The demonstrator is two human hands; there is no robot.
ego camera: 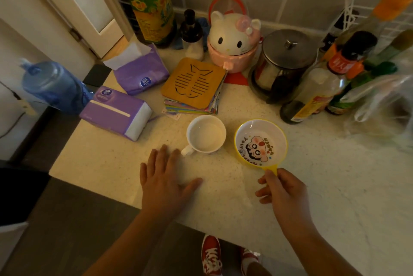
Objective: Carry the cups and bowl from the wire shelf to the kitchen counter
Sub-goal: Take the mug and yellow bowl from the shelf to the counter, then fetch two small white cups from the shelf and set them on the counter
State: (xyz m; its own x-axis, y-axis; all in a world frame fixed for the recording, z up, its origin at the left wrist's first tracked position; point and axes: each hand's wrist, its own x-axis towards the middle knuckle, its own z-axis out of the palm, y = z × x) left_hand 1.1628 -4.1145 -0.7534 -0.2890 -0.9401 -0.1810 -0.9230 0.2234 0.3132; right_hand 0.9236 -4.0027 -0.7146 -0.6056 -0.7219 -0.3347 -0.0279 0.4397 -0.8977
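A white mug [206, 134] stands upright on the pale speckled counter [335, 186], its handle pointing toward me. To its right sits a small yellow-rimmed bowl [260, 142] with a cartoon face inside and a short yellow handle. My right hand [281, 190] pinches that handle at the bowl's near edge. My left hand [166, 177] hovers flat over the counter with fingers spread, its fingertips just short of the mug's handle, holding nothing.
Behind the mug lie a wooden fish trivet on a stack of coasters [193, 84], two purple tissue packs [116, 114], a cat-shaped pink jar [233, 45], a steel-lidded glass pot [282, 65] and several bottles [312, 94]. A plastic bag [384, 101] sits at the right. The counter's front edge is near my feet.
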